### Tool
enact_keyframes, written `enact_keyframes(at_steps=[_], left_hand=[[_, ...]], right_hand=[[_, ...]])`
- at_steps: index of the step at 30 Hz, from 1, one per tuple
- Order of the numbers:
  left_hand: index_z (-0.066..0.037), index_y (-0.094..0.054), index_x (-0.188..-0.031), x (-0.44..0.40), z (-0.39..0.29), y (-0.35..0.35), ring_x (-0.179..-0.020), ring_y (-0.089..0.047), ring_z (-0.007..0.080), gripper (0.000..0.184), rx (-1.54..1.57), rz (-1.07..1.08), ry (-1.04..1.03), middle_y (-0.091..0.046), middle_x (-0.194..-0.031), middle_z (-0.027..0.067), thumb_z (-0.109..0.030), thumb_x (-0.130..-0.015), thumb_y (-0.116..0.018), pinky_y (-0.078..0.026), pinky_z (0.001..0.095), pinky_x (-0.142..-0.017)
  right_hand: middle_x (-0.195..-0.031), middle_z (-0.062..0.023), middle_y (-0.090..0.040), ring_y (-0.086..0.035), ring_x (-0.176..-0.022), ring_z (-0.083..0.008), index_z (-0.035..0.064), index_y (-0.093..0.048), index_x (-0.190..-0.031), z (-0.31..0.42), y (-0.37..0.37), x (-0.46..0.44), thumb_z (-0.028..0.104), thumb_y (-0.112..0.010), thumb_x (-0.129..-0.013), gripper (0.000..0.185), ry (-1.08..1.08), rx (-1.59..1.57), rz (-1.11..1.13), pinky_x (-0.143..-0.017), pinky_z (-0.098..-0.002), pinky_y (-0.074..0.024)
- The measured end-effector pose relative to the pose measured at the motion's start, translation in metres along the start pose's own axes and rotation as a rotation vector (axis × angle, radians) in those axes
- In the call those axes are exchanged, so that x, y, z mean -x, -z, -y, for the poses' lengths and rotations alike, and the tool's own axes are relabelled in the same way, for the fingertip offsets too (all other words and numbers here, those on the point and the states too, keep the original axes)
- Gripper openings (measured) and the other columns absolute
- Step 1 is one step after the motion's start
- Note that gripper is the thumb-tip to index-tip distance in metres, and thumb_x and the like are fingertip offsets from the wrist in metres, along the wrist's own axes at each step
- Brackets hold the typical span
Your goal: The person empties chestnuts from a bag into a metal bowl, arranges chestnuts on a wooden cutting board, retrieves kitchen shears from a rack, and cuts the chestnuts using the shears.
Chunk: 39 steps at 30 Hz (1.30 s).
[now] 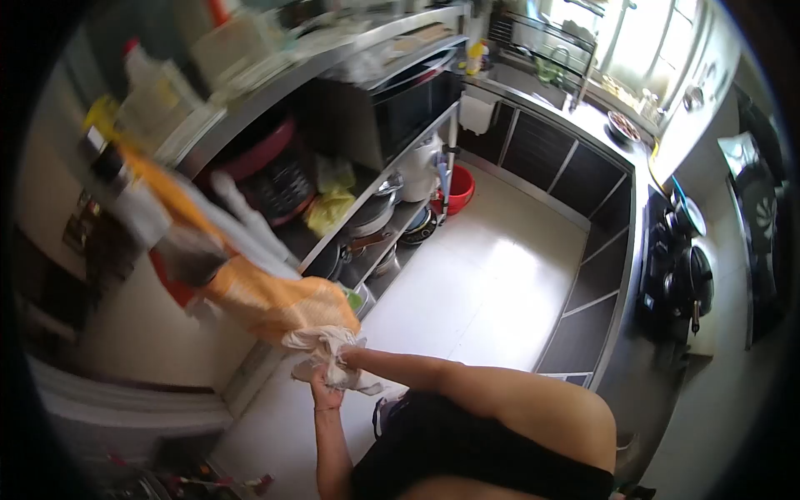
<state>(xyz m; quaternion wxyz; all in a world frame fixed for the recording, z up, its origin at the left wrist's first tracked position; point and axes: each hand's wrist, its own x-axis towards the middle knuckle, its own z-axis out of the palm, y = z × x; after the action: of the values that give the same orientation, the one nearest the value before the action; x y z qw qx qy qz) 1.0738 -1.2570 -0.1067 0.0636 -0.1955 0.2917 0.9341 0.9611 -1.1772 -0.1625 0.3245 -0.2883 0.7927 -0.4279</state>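
A crumpled off-white cloth (pixel 321 340) is bunched between my two hands, below the lower end of an orange bag-like fabric (pixel 267 296) that hangs from the shelf side. My left hand (pixel 323 392) grips the cloth from below, its fingers partly covered by the folds. From the right, my right hand (pixel 350 357) presses into the cloth and closes on it; its fingertips are hidden. Whether the cloth is attached to the orange fabric I cannot tell.
A metal shelf unit on the left holds pots (pixel 371 218), a microwave (pixel 408 112) and a yellow-green bag (pixel 329 210). A red bucket (pixel 460 187) stands on the floor. Along the right counter are a stove (pixel 656 271) and a wok (pixel 693 279); a sink (pixel 525 83) lies at the back.
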Motion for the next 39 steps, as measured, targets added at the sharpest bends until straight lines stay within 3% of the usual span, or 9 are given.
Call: enact_keyframes(at_steps=[13,19,21,24,26,29,31,36,39], left_hand=[[-0.001,-0.047,-0.107,-0.066,0.13,-0.153,-0.088,-0.055,0.0157,0.033,-0.624,0.306,0.144,-0.054,-0.1,0.0094,-0.007,-0.075,-0.048,-0.046,0.0263,-0.073],[0.001,-0.056,-0.079,-0.164,0.184,-0.154,-0.062,-0.057,0.0201,0.014,-0.593,-0.203,-0.045,-0.057,-0.075,0.0086,-0.011,-0.076,-0.05,-0.048,0.0293,-0.058],[0.001,-0.057,-0.075,-0.173,0.185,-0.173,-0.062,-0.056,0.0191,0.014,-0.666,-0.251,-0.094,-0.057,-0.075,0.008,-0.012,-0.073,-0.053,-0.047,0.0292,-0.058],[0.001,-0.06,-0.076,-0.195,0.179,-0.169,-0.065,-0.056,0.0185,0.014,-1.03,0.003,-0.321,-0.058,-0.076,0.0081,-0.011,-0.071,-0.054,-0.047,0.0279,-0.062],[0.0,-0.058,-0.084,-0.22,0.194,-0.186,-0.073,-0.054,0.0168,0.016,-0.696,-0.068,-0.022,-0.057,-0.08,0.0068,-0.012,-0.075,-0.054,-0.044,0.0273,-0.068],[-0.003,-0.052,-0.077,-0.257,0.21,-0.224,-0.065,-0.049,0.0138,0.008,-1.106,0.181,-0.303,-0.051,-0.07,0.0016,-0.01,-0.075,-0.055,-0.042,0.0256,-0.062],[-0.004,-0.049,-0.078,-0.285,0.218,-0.257,-0.066,-0.047,0.0107,0.011,-1.409,0.225,-0.549,-0.048,-0.07,0.0003,-0.011,-0.075,-0.057,-0.043,0.0245,-0.064],[-0.003,-0.029,-0.118,-0.276,0.256,-0.329,-0.104,-0.037,0.0158,0.051,-0.868,0.077,-0.393,-0.03,-0.123,0.0076,-0.013,-0.077,-0.057,-0.032,0.0305,-0.087],[-0.017,-0.035,-0.118,-0.263,0.261,-0.392,-0.101,-0.041,0.0203,0.046,-0.363,0.069,0.27,-0.037,-0.116,0.0037,-0.019,-0.078,-0.057,-0.038,0.0431,-0.08]], right_hand=[[-0.093,-0.0187,-0.057,-0.054,-0.084,-0.0309,0.0047,-0.059,-0.087,-0.117,0.141,0.189,0.038,-0.048,-0.079,0.036,-0.084,-0.01,-0.444,-0.074,-0.0403,-0.0407],[-0.09,-0.0189,-0.058,-0.055,-0.08,-0.0305,0.0043,-0.06,-0.082,-0.094,0.204,0.252,0.04,-0.047,-0.082,0.038,-0.092,0.0,-0.311,-0.071,-0.0396,-0.0409],[-0.078,-0.0146,-0.051,-0.05,-0.072,-0.0295,-0.0012,-0.055,-0.073,-0.092,0.218,0.274,0.018,-0.056,-0.077,0.02,0.443,0.052,-0.599,-0.068,-0.0343,-0.0416],[-0.078,-0.0099,-0.049,-0.049,-0.074,-0.0227,0.0007,-0.053,-0.074,-0.097,0.243,0.299,0.014,-0.056,-0.078,0.014,0.383,-0.222,-0.736,-0.067,-0.032,-0.0409],[-0.086,-0.0087,-0.054,-0.051,-0.081,-0.0191,0.0024,-0.054,-0.079,-0.116,0.25,0.294,0.021,-0.05,-0.083,0.02,0.216,-0.896,-0.746,-0.072,-0.032,-0.041],[-0.1,-0.0119,-0.055,-0.052,-0.092,-0.0218,-0.0006,-0.05,-0.097,-0.114,0.283,0.291,0.027,-0.046,-0.084,0.031,0.311,-1.884,-0.898,-0.085,-0.0339,-0.04],[-0.101,-0.0144,-0.054,-0.052,-0.095,-0.0254,-0.0018,-0.046,-0.103,-0.153,0.305,0.277,0.03,-0.047,-0.083,0.038,0.248,-1.943,-1.21,-0.088,-0.0388,-0.0376],[-0.102,-0.0132,-0.053,-0.05,-0.097,-0.0256,-0.0004,-0.046,-0.104,-0.201,0.401,0.264,0.035,-0.053,-0.079,0.044,0.307,-1.713,-1.447,-0.089,-0.0404,-0.0368],[-0.106,-0.0125,-0.052,-0.049,-0.1,-0.0262,0.001,-0.046,-0.106,-0.197,0.436,0.236,0.037,-0.054,-0.078,0.046,0.246,-1.782,-1.317,-0.091,-0.0403,-0.0354]])
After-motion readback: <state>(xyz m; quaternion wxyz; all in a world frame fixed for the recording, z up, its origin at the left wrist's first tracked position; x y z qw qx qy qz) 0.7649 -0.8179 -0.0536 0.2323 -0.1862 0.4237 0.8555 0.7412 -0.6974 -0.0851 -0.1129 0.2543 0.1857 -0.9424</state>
